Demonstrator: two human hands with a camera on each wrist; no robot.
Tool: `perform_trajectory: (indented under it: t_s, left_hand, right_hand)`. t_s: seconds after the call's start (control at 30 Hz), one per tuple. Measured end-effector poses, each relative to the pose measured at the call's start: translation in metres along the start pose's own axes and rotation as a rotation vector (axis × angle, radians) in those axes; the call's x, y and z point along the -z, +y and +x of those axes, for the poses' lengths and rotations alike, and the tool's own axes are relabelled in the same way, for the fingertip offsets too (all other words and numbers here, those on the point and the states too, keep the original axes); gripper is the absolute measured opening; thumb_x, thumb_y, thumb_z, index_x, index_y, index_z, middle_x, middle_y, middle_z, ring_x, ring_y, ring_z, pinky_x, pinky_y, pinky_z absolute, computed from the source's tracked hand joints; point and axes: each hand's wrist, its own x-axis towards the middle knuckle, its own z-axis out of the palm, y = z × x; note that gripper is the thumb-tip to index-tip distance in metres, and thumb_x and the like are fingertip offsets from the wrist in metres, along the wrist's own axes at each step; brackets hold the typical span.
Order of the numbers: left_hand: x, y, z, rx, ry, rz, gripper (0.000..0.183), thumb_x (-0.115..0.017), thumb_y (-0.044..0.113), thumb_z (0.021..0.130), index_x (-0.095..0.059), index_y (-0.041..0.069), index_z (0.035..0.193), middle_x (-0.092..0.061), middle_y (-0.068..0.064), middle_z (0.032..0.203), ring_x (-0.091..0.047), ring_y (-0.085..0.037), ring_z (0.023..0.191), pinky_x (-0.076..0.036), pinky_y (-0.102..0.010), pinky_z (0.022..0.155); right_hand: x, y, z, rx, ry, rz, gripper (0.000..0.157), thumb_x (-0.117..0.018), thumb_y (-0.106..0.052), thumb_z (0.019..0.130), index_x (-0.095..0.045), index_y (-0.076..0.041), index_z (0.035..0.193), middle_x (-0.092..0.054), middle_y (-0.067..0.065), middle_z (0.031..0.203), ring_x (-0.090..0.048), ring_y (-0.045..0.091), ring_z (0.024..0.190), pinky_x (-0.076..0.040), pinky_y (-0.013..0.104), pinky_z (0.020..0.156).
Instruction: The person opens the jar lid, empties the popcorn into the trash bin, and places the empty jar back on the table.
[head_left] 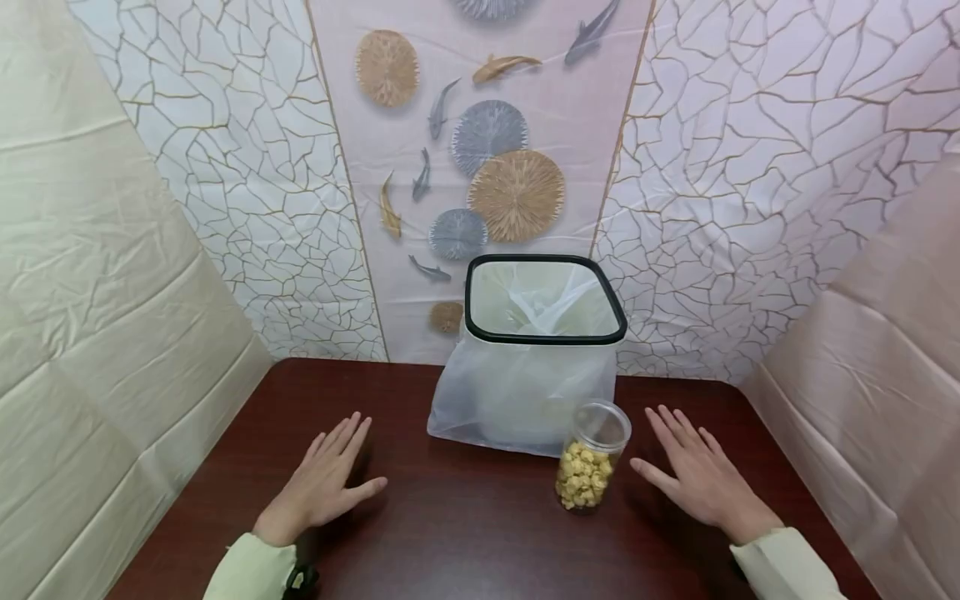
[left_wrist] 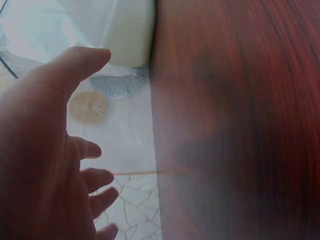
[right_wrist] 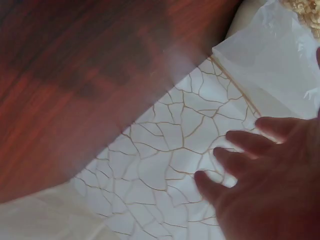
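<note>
My left hand [head_left: 324, 483] is held over the left part of the table, its fingers straight and its thumb out to the side. On the right, my right hand [head_left: 701, 475] is spread the same way, and nothing is in it. Just left of the right thumb stands a clear plastic jar [head_left: 602, 427], about half full of yellow popcorn [head_left: 583, 477], with no lid on its top. Behind the jar is a white trash can [head_left: 540, 392] with a black rim [head_left: 543, 339]. A translucent bag lines it and hangs down over its outside.
The dark reddish-brown table [head_left: 465, 533] has rounded far corners. A patterned cloth [head_left: 262, 208] with fish and round motifs hangs behind it, and pale padded fabric [head_left: 97, 400] borders both sides. A dark band [head_left: 302, 577] is at the left cuff.
</note>
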Motion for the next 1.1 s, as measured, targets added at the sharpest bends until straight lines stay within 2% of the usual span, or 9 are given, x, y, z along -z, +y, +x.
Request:
perform_trajectory:
  t_s: [0.17,0.23,0.33,0.4,0.47,0.53,0.6,0.83,1.1]
  left_hand:
    - [0.001,0.008,0.0,-0.001,-0.087,-0.219,0.093,-0.066,0.055,0.099,-0.026,0.006,0.167,-0.026,-0.017,0.175,-0.027,-0.042,0.16,-0.028,-0.069,0.124]
    - [0.0,0.012,0.0,-0.003,-0.107,-0.293,0.091,-0.068,0.052,0.099,-0.026,0.008,0.168,-0.027,-0.015,0.175,-0.029,-0.04,0.16,-0.03,-0.067,0.124]
    - [-0.002,0.022,0.001,-0.041,-0.101,-0.371,0.087,-0.071,0.047,0.098,-0.031,0.011,0.166,-0.035,-0.013,0.172,-0.036,-0.036,0.158,-0.035,-0.064,0.122]
    - [-0.005,0.031,0.002,-0.092,-0.082,-0.394,0.082,-0.073,0.044,0.098,-0.037,0.011,0.164,-0.042,-0.011,0.168,-0.042,-0.034,0.154,-0.04,-0.062,0.12]
    - [-0.009,0.041,0.003,-0.142,-0.063,-0.414,0.078,-0.075,0.042,0.097,-0.042,0.011,0.161,-0.049,-0.01,0.164,-0.048,-0.032,0.151,-0.044,-0.059,0.118]
    - [-0.012,0.051,0.005,-0.182,-0.054,-0.44,0.075,-0.076,0.04,0.096,-0.046,0.012,0.159,-0.054,-0.008,0.16,-0.052,-0.03,0.148,-0.046,-0.057,0.116]
    - [-0.015,0.061,0.009,-0.205,-0.059,-0.487,0.072,-0.077,0.038,0.095,-0.049,0.013,0.157,-0.056,-0.005,0.158,-0.054,-0.028,0.146,-0.048,-0.054,0.115]
    - [-0.031,0.103,0.033,-0.294,-0.096,-0.647,0.071,-0.081,0.032,0.092,-0.052,0.01,0.153,-0.061,-0.006,0.153,-0.059,-0.025,0.142,-0.047,-0.047,0.118]
    - [-0.056,0.14,0.06,-0.292,-0.142,-0.772,0.076,-0.084,0.035,0.088,-0.051,0.015,0.154,-0.061,-0.002,0.153,-0.056,-0.021,0.144,-0.045,-0.038,0.121]
  right_hand:
    - [0.004,0.002,0.004,0.033,0.061,0.161,0.083,-0.065,-0.049,0.102,-0.034,0.001,0.161,-0.041,0.03,0.162,-0.039,0.054,0.148,-0.035,0.074,0.113]
    - [0.007,0.001,0.004,0.05,0.112,0.208,0.076,-0.069,-0.043,0.101,-0.041,0.0,0.158,-0.05,0.028,0.156,-0.048,0.05,0.142,-0.042,0.069,0.109]
    - [0.011,-0.001,0.003,0.081,0.201,0.266,0.064,-0.074,-0.034,0.099,-0.052,-0.006,0.152,-0.064,0.019,0.144,-0.061,0.032,0.132,-0.051,0.038,0.108]
    - [0.013,-0.003,0.003,0.113,0.24,0.323,0.057,-0.077,-0.027,0.097,-0.057,-0.011,0.148,-0.069,0.014,0.137,-0.065,0.015,0.125,-0.049,0.018,0.103]
    - [0.015,-0.006,0.002,0.146,0.249,0.396,0.055,-0.078,-0.02,0.096,-0.059,-0.014,0.147,-0.07,0.011,0.135,-0.064,0.0,0.121,-0.042,0.004,0.099]
    - [0.017,-0.01,0.003,0.176,0.237,0.457,0.057,-0.079,-0.015,0.094,-0.058,-0.016,0.147,-0.07,0.011,0.135,-0.061,-0.009,0.12,-0.042,0.003,0.101]
    - [0.019,-0.014,0.004,0.208,0.225,0.503,0.06,-0.081,-0.011,0.092,-0.058,-0.016,0.147,-0.07,0.013,0.134,-0.061,-0.008,0.121,-0.043,0.005,0.102]
    - [0.023,-0.026,0.007,0.243,0.206,0.503,0.068,-0.088,-0.012,0.085,-0.059,-0.013,0.146,-0.07,0.009,0.135,-0.063,-0.004,0.12,-0.043,0.005,0.103]
    - [0.024,-0.04,0.016,0.257,0.178,0.468,0.075,-0.093,-0.021,0.081,-0.059,-0.014,0.147,-0.07,0.001,0.134,-0.064,-0.002,0.12,-0.046,0.008,0.103]
